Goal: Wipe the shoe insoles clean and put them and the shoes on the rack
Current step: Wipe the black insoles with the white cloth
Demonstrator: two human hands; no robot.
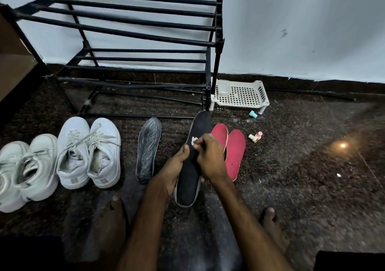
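Four insoles: a black insole (188,185), a grey insole (148,150) and two red insoles (236,152) are counted, none of them on the rack (133,20).
Black insole: held tilted above the floor (312,166) by the left hand (173,170), toe end towards the rack's right post, and worked on by the right hand (210,158).
Left hand: curled round the insole's left edge, thumb laid on top.
Right hand: fingers bunched, with a small white wipe (194,141) pinched and pressed onto the insole's upper half.
Grey insole: laid flat on the floor, just left of the held one.
Red insoles: laid side by side, overlapping, just behind the right hand.
Shoes: two pairs of white sneakers (88,154) are stood on the floor at the left.
Done: wiping is judged to be under way on one insole, and nothing is racked.
Left: any unwiped insoles, then every insole and shoe onto the bare rails.
Hidden: the left fingers under the insole and most of the wipe.
Cut off: the far-left pair, by the frame edge.
Unclear: whether the grey and red insoles are already clean, and what the plastic pieces (255,137) near the white basket tray (241,95) are.
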